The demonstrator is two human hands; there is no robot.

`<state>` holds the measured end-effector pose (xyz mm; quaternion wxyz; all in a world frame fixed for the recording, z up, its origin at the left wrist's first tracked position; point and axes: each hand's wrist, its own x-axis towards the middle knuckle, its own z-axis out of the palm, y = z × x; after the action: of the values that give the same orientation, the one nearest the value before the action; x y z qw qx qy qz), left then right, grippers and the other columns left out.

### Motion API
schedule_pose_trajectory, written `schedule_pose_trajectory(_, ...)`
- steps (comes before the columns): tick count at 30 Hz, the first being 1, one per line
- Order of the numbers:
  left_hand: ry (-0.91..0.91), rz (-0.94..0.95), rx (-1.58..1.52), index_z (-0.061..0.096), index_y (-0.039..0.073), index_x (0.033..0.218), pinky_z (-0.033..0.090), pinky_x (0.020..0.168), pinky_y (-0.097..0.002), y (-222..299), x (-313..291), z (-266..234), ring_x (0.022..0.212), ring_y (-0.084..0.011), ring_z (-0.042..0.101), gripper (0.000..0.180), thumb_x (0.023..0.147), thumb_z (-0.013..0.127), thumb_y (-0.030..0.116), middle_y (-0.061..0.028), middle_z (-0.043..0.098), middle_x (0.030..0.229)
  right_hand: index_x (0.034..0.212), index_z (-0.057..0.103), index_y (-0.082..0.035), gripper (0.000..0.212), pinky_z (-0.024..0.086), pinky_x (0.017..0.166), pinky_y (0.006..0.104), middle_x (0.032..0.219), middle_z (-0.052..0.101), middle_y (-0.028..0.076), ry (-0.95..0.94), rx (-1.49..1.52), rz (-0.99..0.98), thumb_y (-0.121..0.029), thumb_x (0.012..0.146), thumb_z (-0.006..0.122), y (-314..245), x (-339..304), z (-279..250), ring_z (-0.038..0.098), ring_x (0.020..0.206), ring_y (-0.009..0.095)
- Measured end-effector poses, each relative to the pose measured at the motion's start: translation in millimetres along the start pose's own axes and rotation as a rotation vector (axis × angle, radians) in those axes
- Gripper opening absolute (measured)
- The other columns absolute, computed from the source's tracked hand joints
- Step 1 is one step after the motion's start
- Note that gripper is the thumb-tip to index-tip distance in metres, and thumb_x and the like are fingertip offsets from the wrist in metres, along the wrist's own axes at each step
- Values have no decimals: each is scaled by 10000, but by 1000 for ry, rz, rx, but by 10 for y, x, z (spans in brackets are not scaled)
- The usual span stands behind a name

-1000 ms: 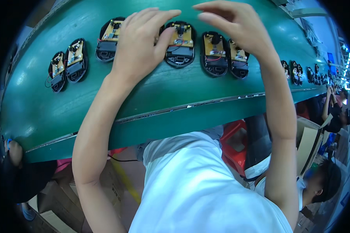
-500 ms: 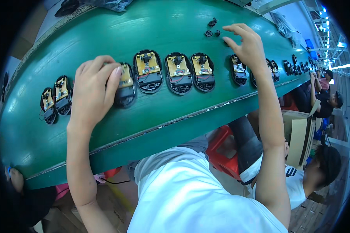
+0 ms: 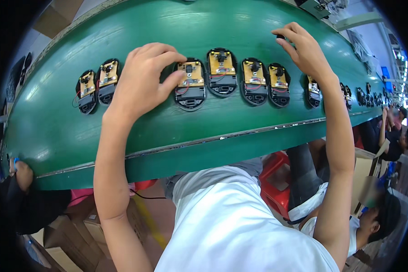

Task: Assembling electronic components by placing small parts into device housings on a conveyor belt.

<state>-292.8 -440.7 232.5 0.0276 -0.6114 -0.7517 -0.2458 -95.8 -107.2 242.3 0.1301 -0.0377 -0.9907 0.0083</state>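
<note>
My left hand (image 3: 145,79) has its fingers apart beside an opened computer mouse (image 3: 190,97). Its index fingertip and thumb lie at that mouse's upper left edge; whether they touch it I cannot tell. The mouse shows a tan circuit board in a black shell with a red wire. At the upper right, my right hand (image 3: 304,50) pinches a small black part, apparently a scroll wheel (image 3: 280,37), above the green surface. Just right of the left hand's mouse sits another opened mouse (image 3: 222,75), then two more (image 3: 254,81) side by side.
Two opened mice (image 3: 87,93) sit left of my left hand. Others (image 3: 313,92) line the green table (image 3: 177,131) to the right, partly behind my right forearm. A person's hand (image 3: 23,174) rests at the far left edge. Another person sits at the lower right beside a red stool (image 3: 276,199).
My left hand's fingers have spread from the mouse they were around. My right thumb and fingers have closed on a small black part; the loose black parts no longer show. The view has shifted.
</note>
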Motion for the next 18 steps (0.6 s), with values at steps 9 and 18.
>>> schedule_pose_trajectory(9,52,-45,-12,712,39,1006,482,945,-424,33,39,152,1029,-325,661,206,838,771,142,-94,725,1041,1130,717,-16,238,567,780,311,1066,737,91,161,615,-76,-69,899,747,-1358,445,4,708,870,198)
schedule_pose_trajectory(18,150,-66,-87,682,20,963,492,925,-425,2,3,259,986,-337,664,197,822,780,116,-101,710,1018,1059,742,0,229,595,812,328,956,768,118,113,753,43,-98,855,780,-1607,463,280,761,892,221)
